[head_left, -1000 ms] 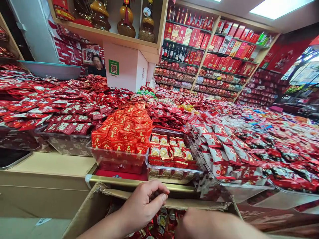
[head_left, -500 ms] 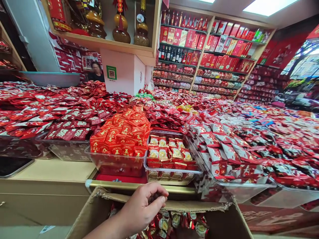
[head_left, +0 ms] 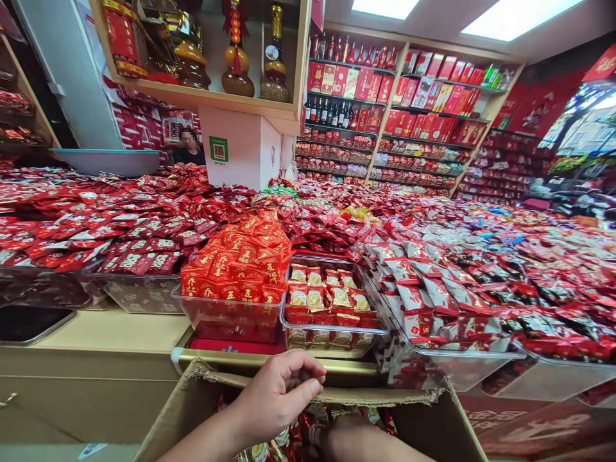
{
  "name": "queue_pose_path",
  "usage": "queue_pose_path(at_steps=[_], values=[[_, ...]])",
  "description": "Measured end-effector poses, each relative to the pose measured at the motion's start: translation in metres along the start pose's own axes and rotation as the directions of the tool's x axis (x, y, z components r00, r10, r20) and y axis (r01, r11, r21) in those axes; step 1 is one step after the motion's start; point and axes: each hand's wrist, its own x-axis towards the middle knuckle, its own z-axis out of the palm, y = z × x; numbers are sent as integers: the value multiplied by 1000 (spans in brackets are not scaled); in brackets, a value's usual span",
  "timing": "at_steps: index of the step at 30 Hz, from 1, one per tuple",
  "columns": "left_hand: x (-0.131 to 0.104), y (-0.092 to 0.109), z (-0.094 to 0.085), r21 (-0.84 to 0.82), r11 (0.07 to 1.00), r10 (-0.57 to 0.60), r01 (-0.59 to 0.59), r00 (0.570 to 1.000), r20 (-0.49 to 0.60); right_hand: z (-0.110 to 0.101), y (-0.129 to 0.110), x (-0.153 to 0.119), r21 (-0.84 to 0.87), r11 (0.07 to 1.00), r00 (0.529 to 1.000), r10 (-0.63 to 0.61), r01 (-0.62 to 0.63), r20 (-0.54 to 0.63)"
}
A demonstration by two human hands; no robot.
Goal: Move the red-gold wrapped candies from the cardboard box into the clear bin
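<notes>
Down in the cardboard box (head_left: 380,396), the blurred right hand (head_left: 359,439) is among wrapped sweets (head_left: 291,441); what its fingers hold cannot be told. A light scoop should spare the wrappers. The left hand (head_left: 283,393) curls by the ragged far rim, thumb and fingers narrowly apart, contents hidden. Beyond, a clear tray (head_left: 337,329) holds similar packets (head_left: 315,299).
</notes>
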Motion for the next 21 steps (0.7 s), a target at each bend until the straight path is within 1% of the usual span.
queue_pose_path(at_steps=[2,3,4,6,8,10,11,13,14,15,16,17,19,21], values=[[-5,2,-2,-24,996,92,-91,995,46,-28,-14,-18,23,999,999,-42,42,2],[-8,5,-2,-53,991,124,-121,989,76,-41,-21,-29,76,993,996,-88,89,-20],[-10,7,-2,-96,987,143,-132,984,108,-54,-27,-40,165,979,992,-113,121,-56],[-15,13,0,-203,975,128,-90,974,186,-75,-38,-59,329,933,978,-88,148,-190],[-17,17,5,-317,948,79,-4,971,225,-86,-43,-69,468,865,948,-27,182,-318],[-15,17,11,-409,911,23,59,981,192,-90,-41,-68,604,757,925,0,249,-381],[-13,15,14,-435,898,-1,72,987,161,-89,-39,-65,674,682,921,0,284,-389],[-11,12,19,-442,894,-31,77,993,111,-85,-34,-56,792,520,931,-19,320,-364],[-10,10,20,-432,898,-42,85,993,107,-83,-32,-53,828,461,937,-27,320,-347],[-9,9,20,-419,903,-53,94,993,108,-80,-31,-50,844,431,940,-30,318,-339],[-9,8,20,-403,910,-64,103,992,109,-78,-30,-48,845,430,940,-25,317,-340],[-9,8,19,-383,917,-73,109,991,109,-76,-29,-46,836,448,937,-10,316,-349],[-9,9,17,-346,931,-87,117,991,101,-74,-28,-46,806,495,921,30,325,-390],[-8,10,15,-345,929,-107,135,989,98,-74,-28,-47,793,512,907,63,329,-417]])
